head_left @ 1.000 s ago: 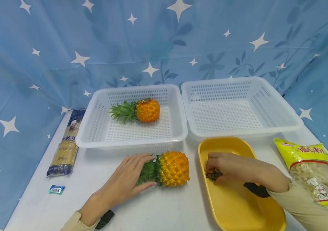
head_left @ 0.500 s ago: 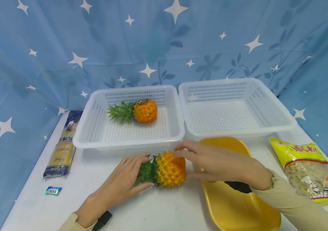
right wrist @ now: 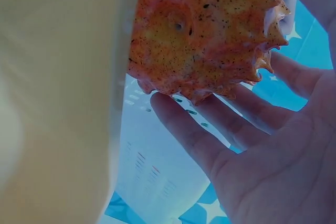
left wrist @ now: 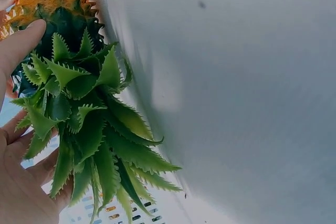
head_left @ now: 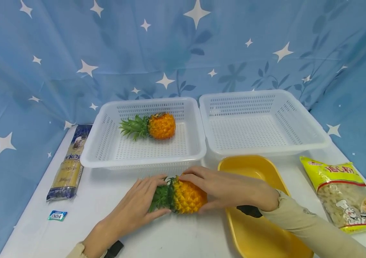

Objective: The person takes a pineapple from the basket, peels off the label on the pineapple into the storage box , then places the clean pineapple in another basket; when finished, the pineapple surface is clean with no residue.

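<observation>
A small orange pineapple lies on its side on the white table, its green leaves pointing left. My left hand holds it at the leafy end, thumb on the near side and fingers on the far side. In the left wrist view the thumb reaches the dark green band above the spiky leaves. Around the rounded base, my right hand grips with fingers over the far side and thumb on the near side. The right wrist view shows the speckled base with spread fingers against it.
A white basket behind holds another pineapple. Beside it stands a second white basket. A yellow tub lies under my right forearm. A pasta bag is at right; a long pasta packet and small wrapper are left.
My right hand has left the yellow tub and moved left onto the pineapple's base. My left hand has stayed at the leaves.
</observation>
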Demonstrator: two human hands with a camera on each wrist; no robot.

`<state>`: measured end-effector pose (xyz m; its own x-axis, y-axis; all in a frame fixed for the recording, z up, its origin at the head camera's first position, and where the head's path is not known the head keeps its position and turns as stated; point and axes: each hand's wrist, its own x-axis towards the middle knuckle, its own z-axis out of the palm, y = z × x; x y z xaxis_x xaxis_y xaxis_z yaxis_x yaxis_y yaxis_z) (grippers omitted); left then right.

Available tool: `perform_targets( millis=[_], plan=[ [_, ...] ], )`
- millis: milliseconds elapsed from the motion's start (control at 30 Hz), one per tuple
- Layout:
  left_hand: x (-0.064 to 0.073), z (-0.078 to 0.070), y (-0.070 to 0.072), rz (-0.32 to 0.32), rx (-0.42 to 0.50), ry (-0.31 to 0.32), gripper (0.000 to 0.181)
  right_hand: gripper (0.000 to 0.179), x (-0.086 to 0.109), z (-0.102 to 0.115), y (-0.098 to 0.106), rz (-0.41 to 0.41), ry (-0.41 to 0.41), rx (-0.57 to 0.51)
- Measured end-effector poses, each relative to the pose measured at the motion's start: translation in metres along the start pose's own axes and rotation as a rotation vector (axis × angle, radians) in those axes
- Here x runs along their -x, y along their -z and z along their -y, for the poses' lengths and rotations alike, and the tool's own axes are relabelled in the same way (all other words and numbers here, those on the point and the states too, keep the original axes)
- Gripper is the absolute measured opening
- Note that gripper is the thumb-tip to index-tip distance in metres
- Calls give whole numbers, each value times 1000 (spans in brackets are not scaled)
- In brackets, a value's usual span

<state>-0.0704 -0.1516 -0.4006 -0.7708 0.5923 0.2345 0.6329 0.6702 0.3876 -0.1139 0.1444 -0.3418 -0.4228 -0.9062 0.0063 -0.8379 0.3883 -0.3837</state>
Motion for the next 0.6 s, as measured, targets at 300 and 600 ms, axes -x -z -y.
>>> perform_targets(
  millis=[300,600],
  plan=[
    [5,-1,-3,6,-3,12,64,97,-5,-1,-5,1,30,-3],
    [1,-1,-1,1,-41,-5,67,94,-8,-1,-5,-3,-14,-3]
  ],
)
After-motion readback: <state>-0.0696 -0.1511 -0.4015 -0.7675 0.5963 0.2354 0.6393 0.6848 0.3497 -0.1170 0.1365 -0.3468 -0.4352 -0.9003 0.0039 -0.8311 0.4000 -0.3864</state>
